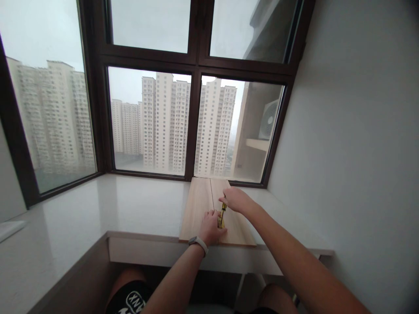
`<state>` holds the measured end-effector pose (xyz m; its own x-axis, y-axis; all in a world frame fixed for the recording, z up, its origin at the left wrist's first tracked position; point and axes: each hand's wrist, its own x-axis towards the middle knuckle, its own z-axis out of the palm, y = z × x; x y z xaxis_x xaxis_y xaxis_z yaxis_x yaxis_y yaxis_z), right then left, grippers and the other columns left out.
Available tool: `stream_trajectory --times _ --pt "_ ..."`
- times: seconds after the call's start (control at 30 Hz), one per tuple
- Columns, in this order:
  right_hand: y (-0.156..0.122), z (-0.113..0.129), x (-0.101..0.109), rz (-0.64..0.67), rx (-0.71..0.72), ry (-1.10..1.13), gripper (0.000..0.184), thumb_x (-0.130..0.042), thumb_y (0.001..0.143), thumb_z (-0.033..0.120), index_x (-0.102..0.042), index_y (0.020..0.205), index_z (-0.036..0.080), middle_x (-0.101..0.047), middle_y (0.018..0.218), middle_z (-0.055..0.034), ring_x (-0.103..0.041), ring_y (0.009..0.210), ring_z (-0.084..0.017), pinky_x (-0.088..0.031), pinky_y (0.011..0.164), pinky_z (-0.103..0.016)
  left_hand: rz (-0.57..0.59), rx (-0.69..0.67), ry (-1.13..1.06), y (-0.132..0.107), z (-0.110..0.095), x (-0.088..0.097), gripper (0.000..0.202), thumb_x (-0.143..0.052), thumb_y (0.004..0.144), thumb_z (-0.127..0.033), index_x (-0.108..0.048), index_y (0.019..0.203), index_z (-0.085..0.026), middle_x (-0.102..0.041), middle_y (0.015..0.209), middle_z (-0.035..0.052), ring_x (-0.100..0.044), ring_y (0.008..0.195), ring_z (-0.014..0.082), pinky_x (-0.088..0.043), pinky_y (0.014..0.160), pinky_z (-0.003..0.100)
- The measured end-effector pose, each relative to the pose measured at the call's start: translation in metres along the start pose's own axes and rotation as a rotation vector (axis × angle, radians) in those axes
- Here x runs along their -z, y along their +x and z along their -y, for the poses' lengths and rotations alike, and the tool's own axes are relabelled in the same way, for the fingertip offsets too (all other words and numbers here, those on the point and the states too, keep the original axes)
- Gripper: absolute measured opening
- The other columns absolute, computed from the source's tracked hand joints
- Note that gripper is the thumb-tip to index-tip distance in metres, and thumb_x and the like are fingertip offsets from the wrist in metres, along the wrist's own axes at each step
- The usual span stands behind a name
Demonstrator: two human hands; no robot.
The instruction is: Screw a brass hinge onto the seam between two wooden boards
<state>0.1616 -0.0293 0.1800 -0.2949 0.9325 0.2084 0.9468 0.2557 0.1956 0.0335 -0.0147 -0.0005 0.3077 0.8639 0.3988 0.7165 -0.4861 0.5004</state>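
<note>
Two light wooden boards (199, 209) lie side by side on the white window sill (140, 205), reaching from the sill's front edge to the window. My right hand (236, 199) is closed round the top of a yellow-handled screwdriver (223, 214) that stands nearly upright on the right board. My left hand (210, 226), with a watch on its wrist, rests on the board at the screwdriver's lower end, fingers curled round something small and yellow that I cannot make out.
A large dark-framed window (196, 122) stands behind the sill, with tall buildings outside. A white wall (353, 144) closes in the right side. My knees show below the sill's front edge. A white object (9, 229) lies at the far left.
</note>
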Motion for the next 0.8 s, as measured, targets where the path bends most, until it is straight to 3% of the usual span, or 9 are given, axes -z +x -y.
stream_trajectory --times 0.1,0.3,0.53,0.63,0.73,0.8 --pt "0.001 -0.002 -0.004 -0.023 0.000 0.018 0.039 -0.058 0.094 0.053 -0.071 0.096 0.017 -0.072 0.099 -0.0143 -0.067 0.095 -0.025 -0.043 0.077 -0.029 0.000 0.003 -0.003 0.000 0.000 0.000 0.053 -0.073 0.071 -0.045 -0.057 0.117 -0.024 -0.055 0.121 0.0087 -0.046 0.115 0.0302 -0.037 0.099 0.038" --pt "0.001 -0.004 -0.011 -0.081 0.121 0.110 0.005 -0.069 0.088 0.023 -0.068 0.089 0.019 -0.067 0.101 -0.0064 -0.063 0.090 -0.017 -0.039 0.077 -0.025 -0.015 -0.001 -0.018 0.001 0.000 -0.001 0.053 -0.074 0.070 -0.045 -0.057 0.116 -0.024 -0.056 0.119 0.0084 -0.047 0.114 0.0301 -0.037 0.098 0.038" --pt "-0.004 -0.001 -0.004 -0.081 0.192 0.162 0.024 -0.058 0.083 0.001 -0.062 0.098 0.020 -0.067 0.102 -0.0042 -0.061 0.091 -0.015 -0.035 0.074 -0.024 -0.036 0.001 -0.019 0.002 0.003 -0.005 0.055 -0.074 0.069 -0.045 -0.057 0.118 -0.024 -0.057 0.118 0.0086 -0.047 0.113 0.0300 -0.037 0.097 0.038" --pt "-0.003 -0.001 -0.001 -0.056 0.184 0.154 0.022 -0.059 0.084 0.003 -0.063 0.098 0.019 -0.069 0.102 -0.0052 -0.062 0.093 -0.016 -0.036 0.075 -0.024 -0.039 -0.009 -0.017 0.002 0.004 -0.006 0.056 -0.074 0.070 -0.045 -0.057 0.119 -0.024 -0.057 0.118 0.0088 -0.047 0.113 0.0299 -0.037 0.097 0.038" --pt "-0.001 -0.001 0.001 -0.037 0.121 0.113 0.007 -0.063 0.090 0.018 -0.066 0.096 0.019 -0.071 0.103 -0.0084 -0.064 0.096 -0.019 -0.039 0.077 -0.026 -0.037 -0.009 -0.014 0.001 0.004 -0.006 0.056 -0.074 0.070 -0.045 -0.057 0.119 -0.024 -0.057 0.119 0.0086 -0.047 0.113 0.0297 -0.037 0.097 0.038" --pt "-0.001 -0.001 0.002 -0.026 0.069 0.082 0.014 -0.063 0.092 0.030 -0.068 0.095 0.018 -0.072 0.102 -0.0113 -0.066 0.095 -0.021 -0.040 0.075 -0.027 -0.036 -0.006 -0.014 0.000 0.004 -0.005 0.055 -0.074 0.070 -0.045 -0.058 0.118 -0.024 -0.057 0.119 0.0085 -0.047 0.113 0.0298 -0.037 0.098 0.038"
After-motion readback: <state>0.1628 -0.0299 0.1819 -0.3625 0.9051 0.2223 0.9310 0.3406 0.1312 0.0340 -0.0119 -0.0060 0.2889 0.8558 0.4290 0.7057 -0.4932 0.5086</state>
